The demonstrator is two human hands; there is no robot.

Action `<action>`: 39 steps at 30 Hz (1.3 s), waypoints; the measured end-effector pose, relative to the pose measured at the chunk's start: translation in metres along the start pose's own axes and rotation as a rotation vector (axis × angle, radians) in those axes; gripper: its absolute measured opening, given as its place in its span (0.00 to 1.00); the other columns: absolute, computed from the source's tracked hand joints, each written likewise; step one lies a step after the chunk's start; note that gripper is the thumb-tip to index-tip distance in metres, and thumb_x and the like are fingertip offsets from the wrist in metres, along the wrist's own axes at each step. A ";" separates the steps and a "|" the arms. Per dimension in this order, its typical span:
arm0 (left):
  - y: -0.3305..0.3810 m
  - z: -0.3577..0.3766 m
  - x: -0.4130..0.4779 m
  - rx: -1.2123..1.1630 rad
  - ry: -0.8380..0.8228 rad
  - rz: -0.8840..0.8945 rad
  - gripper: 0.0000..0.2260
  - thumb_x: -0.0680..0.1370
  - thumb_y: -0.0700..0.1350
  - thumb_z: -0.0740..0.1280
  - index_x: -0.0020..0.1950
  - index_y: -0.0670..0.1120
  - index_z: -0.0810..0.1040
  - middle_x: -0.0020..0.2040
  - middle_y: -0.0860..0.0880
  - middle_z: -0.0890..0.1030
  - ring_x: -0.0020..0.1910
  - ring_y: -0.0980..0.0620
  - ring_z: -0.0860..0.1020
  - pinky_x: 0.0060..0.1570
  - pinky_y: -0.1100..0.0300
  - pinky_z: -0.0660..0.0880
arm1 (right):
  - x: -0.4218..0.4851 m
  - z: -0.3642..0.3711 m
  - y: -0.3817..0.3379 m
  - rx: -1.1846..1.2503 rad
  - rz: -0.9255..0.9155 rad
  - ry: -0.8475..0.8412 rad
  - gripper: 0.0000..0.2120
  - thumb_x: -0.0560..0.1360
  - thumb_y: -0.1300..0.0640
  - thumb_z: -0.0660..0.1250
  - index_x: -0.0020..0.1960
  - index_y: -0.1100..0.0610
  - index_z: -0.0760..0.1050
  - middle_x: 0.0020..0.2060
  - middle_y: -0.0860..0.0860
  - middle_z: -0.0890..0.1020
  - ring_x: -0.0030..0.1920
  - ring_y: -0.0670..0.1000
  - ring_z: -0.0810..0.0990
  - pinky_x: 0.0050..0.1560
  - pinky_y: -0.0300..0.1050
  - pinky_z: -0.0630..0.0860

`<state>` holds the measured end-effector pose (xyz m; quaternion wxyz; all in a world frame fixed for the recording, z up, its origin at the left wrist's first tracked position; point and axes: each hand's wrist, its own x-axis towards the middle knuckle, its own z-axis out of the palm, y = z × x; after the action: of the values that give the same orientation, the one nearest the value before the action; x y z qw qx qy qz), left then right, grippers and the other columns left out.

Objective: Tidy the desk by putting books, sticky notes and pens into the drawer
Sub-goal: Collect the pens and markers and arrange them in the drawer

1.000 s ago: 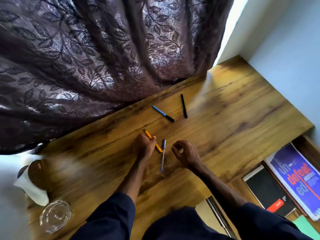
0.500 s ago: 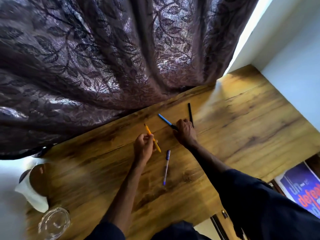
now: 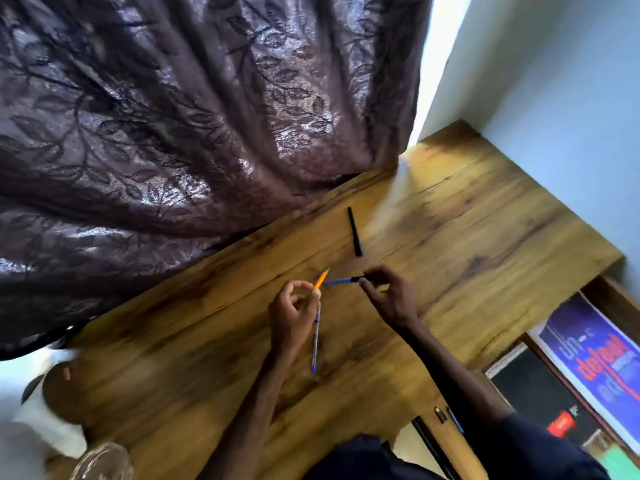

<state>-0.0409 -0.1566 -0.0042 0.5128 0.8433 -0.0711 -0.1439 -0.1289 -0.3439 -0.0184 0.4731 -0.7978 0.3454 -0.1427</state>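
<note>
My left hand (image 3: 292, 315) pinches an orange pen (image 3: 321, 279) above the wooden desk (image 3: 467, 230). My right hand (image 3: 389, 296) pinches the black cap end of a blue pen (image 3: 341, 280), lifted so its tip nearly meets the orange pen. A clear pen with a purple cap (image 3: 316, 336) lies on the desk just right of my left hand. A black pen (image 3: 354, 231) lies farther back near the curtain. The open drawer (image 3: 604, 289) at the lower right holds a purple book (image 3: 595, 362) and a black spiral notebook (image 3: 530, 393).
A dark patterned curtain (image 3: 190, 126) hangs over the desk's back edge. A glass jar (image 3: 104, 462) and a brown round object on white cloth (image 3: 62, 393) stand at the lower left. Two small pens (image 3: 448, 417) lie in the drawer near my right sleeve. A green pad (image 3: 620, 462) shows at the bottom right.
My right hand picked the blue pen off the desk and drew it toward the orange pen. My left hand keeps hold of the orange pen. The camera tilted, so the drawer shows again.
</note>
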 end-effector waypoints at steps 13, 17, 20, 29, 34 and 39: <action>0.053 0.063 -0.049 0.089 -0.308 0.172 0.04 0.74 0.45 0.73 0.47 0.53 0.84 0.38 0.53 0.86 0.37 0.56 0.84 0.38 0.61 0.77 | -0.078 -0.110 0.027 0.231 0.079 0.229 0.06 0.73 0.54 0.77 0.50 0.50 0.85 0.43 0.45 0.86 0.46 0.45 0.83 0.40 0.50 0.82; 0.073 0.085 -0.063 0.158 -0.420 0.227 0.01 0.74 0.44 0.74 0.44 0.49 0.85 0.35 0.52 0.85 0.33 0.58 0.82 0.36 0.63 0.76 | -0.084 -0.136 0.026 0.229 0.057 0.248 0.08 0.74 0.53 0.76 0.52 0.52 0.85 0.47 0.45 0.86 0.51 0.44 0.84 0.46 0.57 0.84; 0.091 0.098 -0.072 0.210 -0.531 0.291 0.04 0.73 0.47 0.75 0.44 0.49 0.83 0.37 0.53 0.85 0.37 0.57 0.84 0.38 0.61 0.79 | -0.090 -0.149 0.023 0.209 0.030 0.242 0.08 0.75 0.53 0.75 0.54 0.52 0.85 0.47 0.45 0.86 0.51 0.43 0.84 0.48 0.57 0.83; 0.132 0.133 -0.105 0.066 -0.715 0.422 0.07 0.76 0.51 0.75 0.48 0.49 0.86 0.36 0.54 0.87 0.31 0.57 0.84 0.32 0.60 0.80 | -0.120 -0.188 0.024 0.109 -0.012 0.240 0.10 0.78 0.54 0.71 0.58 0.53 0.84 0.49 0.46 0.87 0.50 0.43 0.85 0.48 0.52 0.83; 0.137 0.150 -0.122 0.027 -0.755 0.454 0.12 0.77 0.57 0.71 0.48 0.49 0.85 0.36 0.53 0.86 0.28 0.57 0.81 0.29 0.62 0.76 | -0.138 -0.206 0.037 0.134 0.032 0.278 0.10 0.81 0.53 0.67 0.59 0.53 0.83 0.50 0.47 0.86 0.50 0.44 0.85 0.52 0.48 0.83; 0.133 0.168 -0.138 0.097 -0.771 0.431 0.10 0.78 0.53 0.72 0.42 0.48 0.84 0.34 0.52 0.85 0.26 0.56 0.79 0.32 0.59 0.77 | -0.156 -0.226 0.058 0.167 0.116 0.339 0.11 0.83 0.54 0.63 0.62 0.51 0.81 0.40 0.43 0.81 0.37 0.42 0.81 0.37 0.37 0.78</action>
<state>-0.2207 -0.3235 0.0646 0.4270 0.7170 -0.4380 -0.3343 -0.3906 -0.4037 0.0631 0.4803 -0.6990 0.4525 -0.2756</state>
